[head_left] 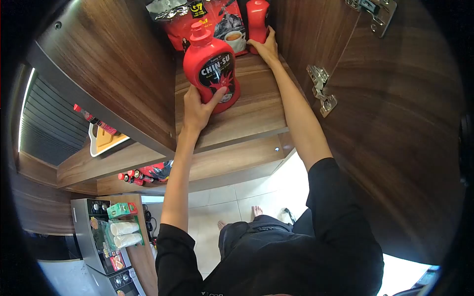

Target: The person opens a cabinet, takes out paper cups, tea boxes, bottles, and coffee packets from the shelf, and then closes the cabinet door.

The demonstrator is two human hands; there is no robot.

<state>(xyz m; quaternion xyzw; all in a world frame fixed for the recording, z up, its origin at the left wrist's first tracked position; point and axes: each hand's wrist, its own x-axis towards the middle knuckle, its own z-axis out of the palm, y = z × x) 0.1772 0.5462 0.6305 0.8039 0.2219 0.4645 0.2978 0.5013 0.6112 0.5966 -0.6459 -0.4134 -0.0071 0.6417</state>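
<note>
While the left hand (pixel 197 109) gripped the front red bottle (pixel 211 74), its thumb lay across the lower label and the fingers wrapped the left side, mostly hidden behind. Label read CHIN-SU; bottle was upright with a slight tilt, red cap up. Couldn't tell whether its base touched the shelf (pixel 252 111).

Right hand (pixel 266 51) was farther in, closed around the lower part of the rear red bottle (pixel 257 22), thumb on the left, fingers on the right. That bottle stood near the right wall of the compartment, just beside the red coffee pouch (pixel 174 30) marked G7. Pouch sat at the back, partly covered by the front bottle.

Right of the compartment: metal hinges (pixel 322 84) on the open wood door (pixel 395 128). Left, past the divider: a white tray (pixel 109 147) with an orange-brown board (pixel 103 138) in it. Lower down, small red-capped bottles (pixel 132 178) were grouped together, exact count unclear.

Lower left, a silver-and-black appliance (pixel 94 237) was beside a green box (pixel 118 210) and two white cylindrical packs (pixel 126 234). Bare feet (pixel 257 211) showed on the light tile floor (pixel 210 217).
</note>
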